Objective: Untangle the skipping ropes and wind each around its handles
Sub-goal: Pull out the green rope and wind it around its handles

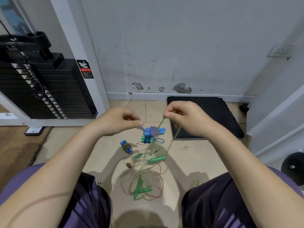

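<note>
Two hands up over the floor, level with each other, well above the pile. Right hand (182,116) pinching a green rope (162,123) between thumb and curled fingers, rope running down from the pinch toward the tangle below. Left hand (122,118) curled too, fingertips drawn together as if on a strand, but too blurred to tell whether anything sits in that pinch.

Down on the tiled floor (189,162), between the knees: loose loops of green and reddish-brown rope (158,176) crossing over one another, with green handles (142,190) lying in the mess nearest the body and another green handle (156,159) farther out.

Beyond the tangle, three wound bundles lying close together: blue handles wrapped in purple-and-white cord (153,130), just behind a green-handled bundle wrapped in blue cord (148,139), and off to the left a small blue-handled bundle (126,147) with dark cord round it.

Black mat (213,112) against the wall on the right, black weight stack (49,89) on the left.
</note>
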{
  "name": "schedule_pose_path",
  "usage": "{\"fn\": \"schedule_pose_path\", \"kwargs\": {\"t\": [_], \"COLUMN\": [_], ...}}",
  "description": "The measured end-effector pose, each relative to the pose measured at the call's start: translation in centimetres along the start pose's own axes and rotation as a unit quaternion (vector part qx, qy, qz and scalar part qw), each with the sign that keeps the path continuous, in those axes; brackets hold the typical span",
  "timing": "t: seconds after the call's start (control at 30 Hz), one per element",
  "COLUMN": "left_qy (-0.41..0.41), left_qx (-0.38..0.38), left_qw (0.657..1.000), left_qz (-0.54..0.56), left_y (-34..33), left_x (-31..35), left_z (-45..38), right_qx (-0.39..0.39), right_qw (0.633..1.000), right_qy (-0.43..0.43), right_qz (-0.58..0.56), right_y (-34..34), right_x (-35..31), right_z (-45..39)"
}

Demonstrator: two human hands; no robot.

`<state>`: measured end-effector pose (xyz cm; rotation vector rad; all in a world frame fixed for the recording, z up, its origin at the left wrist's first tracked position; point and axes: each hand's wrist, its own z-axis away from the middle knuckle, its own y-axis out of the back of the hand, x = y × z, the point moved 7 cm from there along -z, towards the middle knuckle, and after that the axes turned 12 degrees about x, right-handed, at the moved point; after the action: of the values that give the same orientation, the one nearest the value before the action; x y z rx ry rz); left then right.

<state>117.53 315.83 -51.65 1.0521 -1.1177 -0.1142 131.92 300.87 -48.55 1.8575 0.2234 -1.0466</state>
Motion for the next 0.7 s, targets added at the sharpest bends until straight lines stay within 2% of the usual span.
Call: {"fn": "schedule_pose_path", "kwargs": {"t": [0.03, 0.1, 0.17, 0.23, 0.3, 0.4, 0.5, 0.57, 0.7], "left_qy": [-0.001, -0.026, -0.048, -0.051, -0.038, -0.026, -0.018, -0.012, 0.024], "left_qx": [-0.031, -0.126, -0.184, -0.204, -0.207, -0.195, -0.208, -0.198, -0.185], "left_qw": [0.994, 0.959, 0.937, 0.935, 0.937, 0.954, 0.955, 0.95, 0.916], "left_qz": [0.102, 0.254, 0.291, 0.286, 0.278, 0.226, 0.211, 0.243, 0.356], "left_y": [-0.7, -2.8, -5.0, -6.0, -5.7, -4.4, -3.9, -3.9, -3.7], "left_x": [1.2, 3.6, 4.6, 4.8, 4.7, 3.7, 3.0, 3.1, 3.4], "left_z": [0.4, 1.4, 2.1, 2.3, 2.1, 1.6, 1.6, 1.6, 1.4], "right_qx": [-0.019, -0.04, -0.038, -0.012, 0.018, 0.053, 0.042, 0.023, -0.037], "right_qw": [0.998, 0.982, 0.959, 0.944, 0.945, 0.967, 0.977, 0.984, 0.993], "right_qy": [-0.004, -0.003, -0.007, -0.022, -0.034, -0.056, -0.074, -0.072, -0.049], "right_qz": [-0.065, -0.186, -0.281, -0.33, -0.325, -0.242, -0.195, -0.159, -0.099], "right_y": [-0.8, -1.8, -1.7, -0.8, 0.3, 1.6, 1.7, 1.4, 0.7], "right_x": [-0.5, -1.6, -2.5, -2.5, -1.7, 0.2, 1.1, 0.9, -0.1], "right_z": [0.2, 0.5, 0.6, 0.3, 0.1, -0.4, -0.2, 0.0, 0.6]}}
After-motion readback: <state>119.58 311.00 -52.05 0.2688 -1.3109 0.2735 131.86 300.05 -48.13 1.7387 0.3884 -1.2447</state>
